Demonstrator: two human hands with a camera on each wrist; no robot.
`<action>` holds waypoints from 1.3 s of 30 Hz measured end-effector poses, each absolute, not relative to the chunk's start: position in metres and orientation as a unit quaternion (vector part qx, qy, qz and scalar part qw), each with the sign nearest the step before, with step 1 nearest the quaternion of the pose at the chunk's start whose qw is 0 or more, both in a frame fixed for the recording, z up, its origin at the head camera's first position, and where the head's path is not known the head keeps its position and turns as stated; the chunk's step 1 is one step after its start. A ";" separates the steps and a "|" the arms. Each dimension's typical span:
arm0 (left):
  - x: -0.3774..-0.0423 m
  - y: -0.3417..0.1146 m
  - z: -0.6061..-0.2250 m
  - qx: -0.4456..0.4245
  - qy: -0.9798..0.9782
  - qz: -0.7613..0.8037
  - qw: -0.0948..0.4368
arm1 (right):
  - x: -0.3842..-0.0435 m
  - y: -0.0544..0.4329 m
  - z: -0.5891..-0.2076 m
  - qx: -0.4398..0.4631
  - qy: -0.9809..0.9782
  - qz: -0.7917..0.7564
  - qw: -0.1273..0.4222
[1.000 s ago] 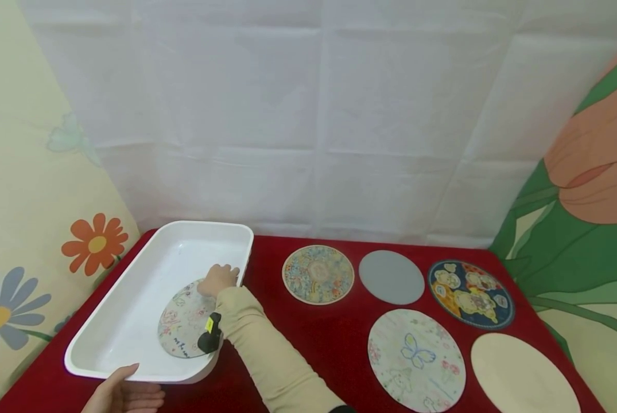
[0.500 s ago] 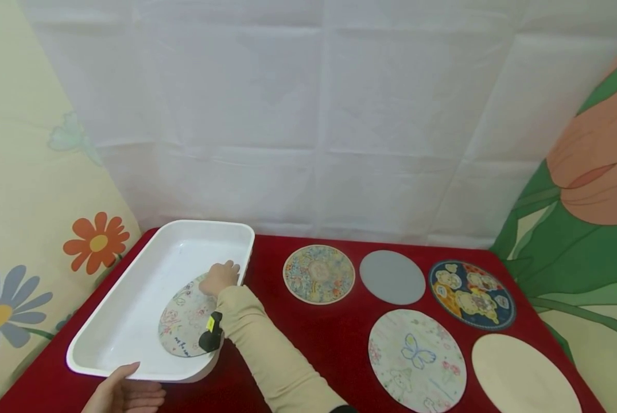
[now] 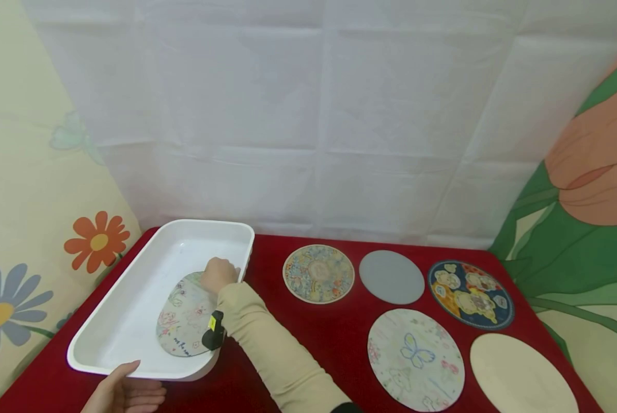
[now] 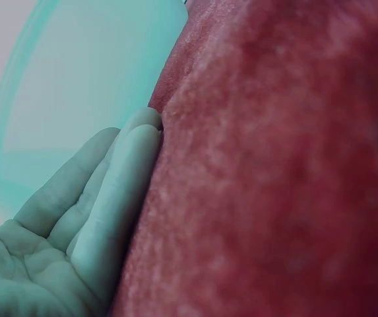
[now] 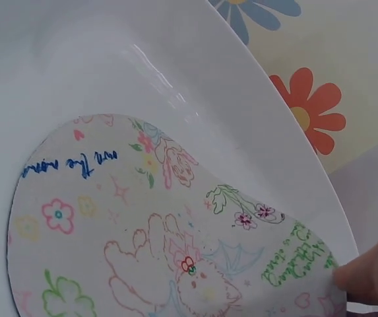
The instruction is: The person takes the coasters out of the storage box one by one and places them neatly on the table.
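Observation:
In the head view, a round white mat (image 3: 184,321) with coloured doodles lies in the deep white tray (image 3: 132,321). My right hand (image 3: 219,275) reaches over the tray's right side and pinches the mat's far edge. In the right wrist view the thumb (image 5: 373,274) presses on that edge, and the mat's surface (image 5: 142,218) curves upward there; the other fingers are hidden. My left hand (image 3: 124,393) is at the tray's near side, thumb by the rim. In the left wrist view its straight fingers (image 4: 116,198) lie along the red cloth beside the tray wall.
On the red cloth (image 3: 308,332) to the right lie a patterned disc (image 3: 318,274), a grey disc (image 3: 392,277), a dark blue cartoon disc (image 3: 470,295), a butterfly disc (image 3: 416,360) and a cream disc (image 3: 524,373). A white sheet (image 3: 313,115) hangs behind.
My right hand has turned slightly and its fingers are now less visible from above. The mat's far side has risen and bent a little. The left hand stays almost still.

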State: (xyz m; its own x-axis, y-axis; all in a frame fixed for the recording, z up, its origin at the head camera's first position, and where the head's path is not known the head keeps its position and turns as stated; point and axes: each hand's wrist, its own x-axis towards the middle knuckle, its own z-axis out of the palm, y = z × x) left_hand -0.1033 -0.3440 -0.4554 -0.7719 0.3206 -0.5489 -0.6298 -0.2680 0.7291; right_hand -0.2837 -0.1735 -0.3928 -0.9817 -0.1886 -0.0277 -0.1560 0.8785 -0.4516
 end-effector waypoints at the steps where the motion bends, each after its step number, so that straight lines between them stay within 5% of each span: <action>1: -0.104 -0.344 -0.455 -0.146 0.524 0.782 0.303 | -0.284 -0.173 -0.392 -0.093 0.968 -0.233 0.032; 39: -0.110 -0.344 -0.457 -0.132 0.523 0.783 0.310 | -0.268 -0.169 -0.354 -0.202 0.917 -0.344 0.016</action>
